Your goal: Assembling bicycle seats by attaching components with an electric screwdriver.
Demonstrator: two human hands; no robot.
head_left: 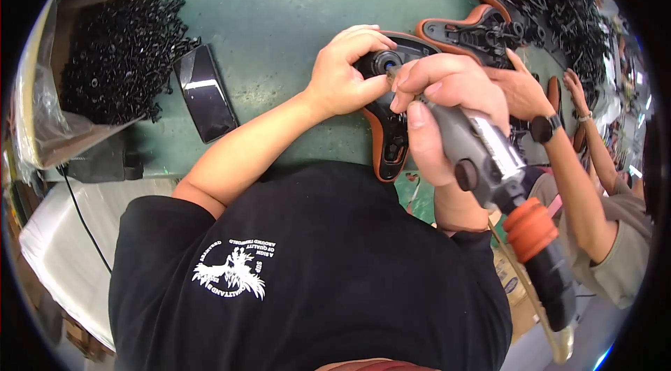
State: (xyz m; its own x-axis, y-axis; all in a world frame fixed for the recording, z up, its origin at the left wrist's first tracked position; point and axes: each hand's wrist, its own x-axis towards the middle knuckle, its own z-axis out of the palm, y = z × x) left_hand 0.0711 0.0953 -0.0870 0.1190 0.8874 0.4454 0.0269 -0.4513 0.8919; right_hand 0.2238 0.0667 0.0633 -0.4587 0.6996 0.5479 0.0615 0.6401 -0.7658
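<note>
An upside-down bicycle saddle (388, 144) with a black underside and brown edge lies in front of me at the table's near side. My left hand (346, 70) is closed around the black round clamp (384, 62) on the saddle's underside, thumb and fingers on either side. In my right hand (454, 88) is a grey power driver (482, 151) with an orange collar, fingers wrapped round its front end. The driver's tip points at the clamp; my fingers hide whether it touches. Its black rear end slants down to the right.
On the left, a plastic-lined box (35, 84) holds many small black parts (126, 56). Beside it lies a black phone (204, 95). More upturned saddles (458, 32) and a heap of black parts (573, 1) are at the right, close to a co-worker's hand (524, 91).
</note>
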